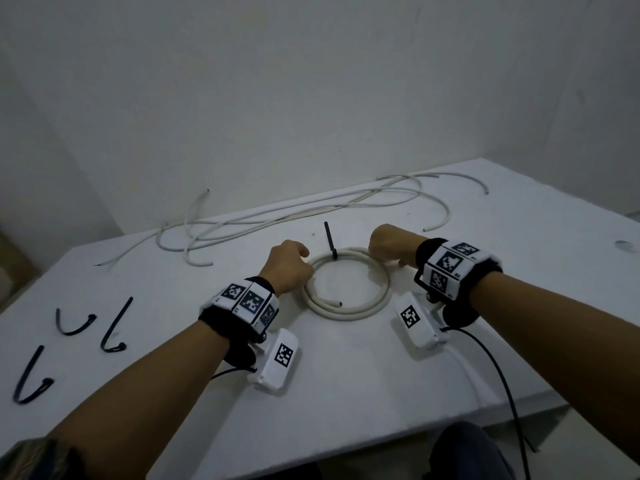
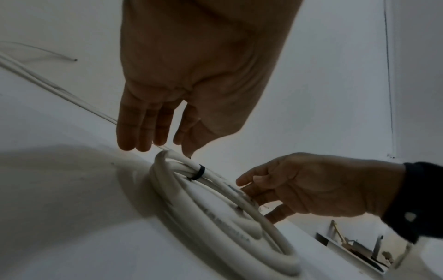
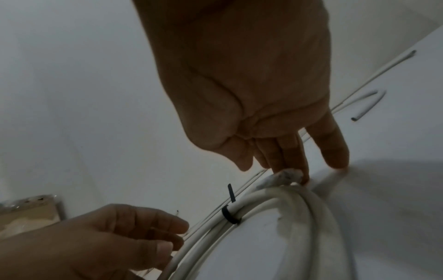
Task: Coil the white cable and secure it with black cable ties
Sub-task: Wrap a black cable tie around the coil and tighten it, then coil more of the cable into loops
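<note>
Coil (image 1: 347, 285) one, fastened tie (image 1: 329, 240) one, spare ties (image 1: 116, 324) three

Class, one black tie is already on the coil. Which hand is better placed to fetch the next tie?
Left. The three spare black cable ties lie on the table's left side, nearer the left hand; the right hand is across the white cable coil.

White table (image 1: 346, 393) — bare white walls (image 1: 277, 98)

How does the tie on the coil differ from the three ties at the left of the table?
The tie on the coil is cinched around the coiled cable, tail sticking up. The three loose ties lie unused on the table, bent into open hooks, wrapping nothing. All are black.
</note>
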`<state>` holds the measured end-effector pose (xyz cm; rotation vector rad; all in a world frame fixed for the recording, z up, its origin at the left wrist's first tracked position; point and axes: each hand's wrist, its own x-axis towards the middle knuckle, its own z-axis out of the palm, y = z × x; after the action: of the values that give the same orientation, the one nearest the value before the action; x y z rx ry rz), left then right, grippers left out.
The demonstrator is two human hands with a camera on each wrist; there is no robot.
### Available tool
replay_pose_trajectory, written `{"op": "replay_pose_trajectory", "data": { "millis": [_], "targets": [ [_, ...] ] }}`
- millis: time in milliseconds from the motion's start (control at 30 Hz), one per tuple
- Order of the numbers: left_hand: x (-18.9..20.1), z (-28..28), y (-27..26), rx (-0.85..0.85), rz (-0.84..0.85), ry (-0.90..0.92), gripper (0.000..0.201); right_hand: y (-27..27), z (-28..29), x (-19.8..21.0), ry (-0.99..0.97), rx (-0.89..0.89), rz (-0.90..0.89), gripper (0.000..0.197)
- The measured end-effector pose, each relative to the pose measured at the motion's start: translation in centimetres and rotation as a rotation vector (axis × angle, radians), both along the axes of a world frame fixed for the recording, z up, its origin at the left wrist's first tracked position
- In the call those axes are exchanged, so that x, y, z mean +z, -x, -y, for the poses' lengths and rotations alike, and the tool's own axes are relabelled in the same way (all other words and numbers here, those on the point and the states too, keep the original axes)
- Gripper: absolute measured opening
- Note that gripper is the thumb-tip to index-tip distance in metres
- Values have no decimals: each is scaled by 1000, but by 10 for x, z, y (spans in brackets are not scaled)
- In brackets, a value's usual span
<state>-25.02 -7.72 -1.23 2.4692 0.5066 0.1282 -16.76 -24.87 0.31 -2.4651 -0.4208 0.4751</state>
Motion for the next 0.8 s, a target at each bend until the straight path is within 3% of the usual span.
{"op": "replay_pose_trajectory", "data": {
  "millis": [300, 400, 500, 667, 800],
  "targets": [
    [29, -1, -10, -31, 78, 0, 32, -11, 16, 15, -88, -11, 7, 13],
    [41, -4, -15, -39, 113, -29, 29, -18, 18, 22, -119, 18, 36, 31],
    [50, -9, -23, -58, 142, -37, 24, -29, 16, 26, -141, 40, 69, 27],
    [51, -17, -49, -79, 143, -20, 17, -67, 6, 27, 0, 87, 175, 27],
    [45, -29, -90, -129, 88, -102, 21, -115, -10, 25, 242, 130, 299, 33]
  ]
}}
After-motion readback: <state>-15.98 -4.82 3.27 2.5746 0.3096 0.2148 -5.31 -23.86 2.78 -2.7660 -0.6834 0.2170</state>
